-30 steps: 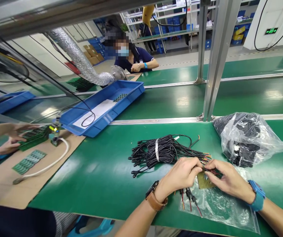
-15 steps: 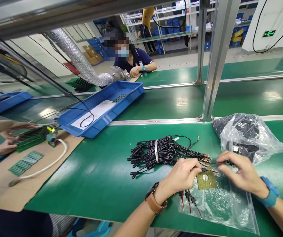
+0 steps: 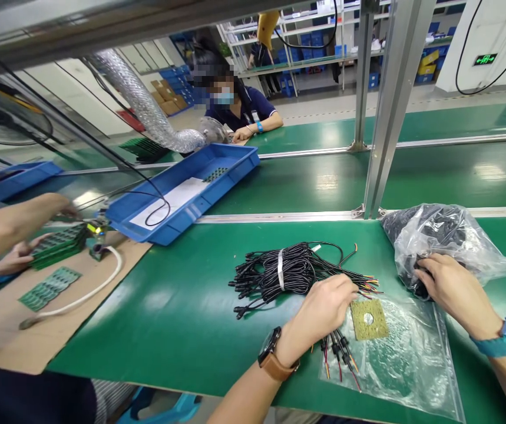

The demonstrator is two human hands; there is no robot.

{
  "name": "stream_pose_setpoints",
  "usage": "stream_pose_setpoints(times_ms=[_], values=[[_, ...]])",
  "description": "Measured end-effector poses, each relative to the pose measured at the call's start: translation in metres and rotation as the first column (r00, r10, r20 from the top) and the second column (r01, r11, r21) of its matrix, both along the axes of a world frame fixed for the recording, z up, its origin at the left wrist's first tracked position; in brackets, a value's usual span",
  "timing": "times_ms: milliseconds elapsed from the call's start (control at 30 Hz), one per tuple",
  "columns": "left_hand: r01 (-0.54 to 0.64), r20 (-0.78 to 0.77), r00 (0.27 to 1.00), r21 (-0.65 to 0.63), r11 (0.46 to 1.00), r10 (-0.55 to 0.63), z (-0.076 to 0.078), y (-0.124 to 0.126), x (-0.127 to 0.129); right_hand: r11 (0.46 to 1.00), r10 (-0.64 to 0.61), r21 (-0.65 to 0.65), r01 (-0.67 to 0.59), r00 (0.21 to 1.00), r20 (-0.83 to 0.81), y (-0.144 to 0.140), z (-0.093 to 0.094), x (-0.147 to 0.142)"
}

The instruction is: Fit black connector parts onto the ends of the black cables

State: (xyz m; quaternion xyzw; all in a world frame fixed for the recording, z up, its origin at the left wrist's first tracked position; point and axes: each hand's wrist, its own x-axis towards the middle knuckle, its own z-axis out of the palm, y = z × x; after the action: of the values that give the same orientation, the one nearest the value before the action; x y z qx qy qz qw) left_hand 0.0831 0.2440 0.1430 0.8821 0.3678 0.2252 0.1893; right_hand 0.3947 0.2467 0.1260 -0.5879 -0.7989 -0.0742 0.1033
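Observation:
My left hand (image 3: 333, 301) is closed, its fingers curled down beside the cable bundle; what they hold, if anything, is hidden. Just below it, several short black connector leads (image 3: 340, 348) with red, yellow and black wire ends lie on a flat transparent bag (image 3: 412, 365). A yellowish square pad (image 3: 370, 330) with a round hole rests on that bag. The bundle of black cables (image 3: 288, 274), bound with a white band, lies beyond my left hand. My right hand (image 3: 453, 288) has its fingers closed at the opening of a plastic bag (image 3: 447, 229) full of black parts.
A blue tray (image 3: 191, 206) with paper and small boards stands at the back left. At far left, another person's hands (image 3: 18, 256) hold green circuit boards (image 3: 60, 244) over cardboard (image 3: 102, 282). A metal post (image 3: 389, 118) rises behind the bench. Someone masked sits opposite.
My right hand has moved right, from beside the pad to the filled bag. The black connector lead in my left fingers no longer shows there, and the group of leads below looks fuller.

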Motion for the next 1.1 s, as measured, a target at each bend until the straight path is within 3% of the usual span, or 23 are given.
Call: stream_pose_setpoints(times_ms=[167,300,500,700,833,1000,1100], values=[[0.005,-0.17,0.985,0.147,0.989,0.02,-0.018,-0.001,0.017,0.997,-0.032,-0.073,0.033,0.999,0.009,-0.001,0.0,0.0],[-0.007,-0.232,0.971,0.198,0.98,0.054,-0.021,0.001,0.022,0.995,-0.045,-0.09,0.044,0.999,-0.016,0.0,0.001,-0.002],[0.006,-0.053,0.999,0.026,1.0,-0.005,-0.007,-0.004,0.01,0.998,-0.035,-0.065,0.025,0.988,-0.15,0.0,0.006,-0.002],[0.034,-0.223,0.973,-0.109,0.993,-0.058,0.004,-0.007,0.001,0.991,0.08,0.128,-0.042,0.949,-0.304,-0.002,0.024,-0.012],[0.013,-0.359,0.932,-0.091,0.996,-0.045,0.003,-0.008,0.006,0.954,0.291,0.202,-0.223,0.857,-0.425,-0.013,0.028,-0.032],[-0.013,-0.444,0.896,-0.045,0.999,-0.008,0.0,-0.011,0.011,0.83,0.448,-0.005,-0.557,0.673,-0.588,-0.028,0.022,-0.064],[-0.019,-0.472,0.882,-0.026,0.999,0.005,-0.003,-0.012,0.013,0.774,0.464,-0.108,-0.624,0.675,-0.573,-0.031,0.018,-0.076]])
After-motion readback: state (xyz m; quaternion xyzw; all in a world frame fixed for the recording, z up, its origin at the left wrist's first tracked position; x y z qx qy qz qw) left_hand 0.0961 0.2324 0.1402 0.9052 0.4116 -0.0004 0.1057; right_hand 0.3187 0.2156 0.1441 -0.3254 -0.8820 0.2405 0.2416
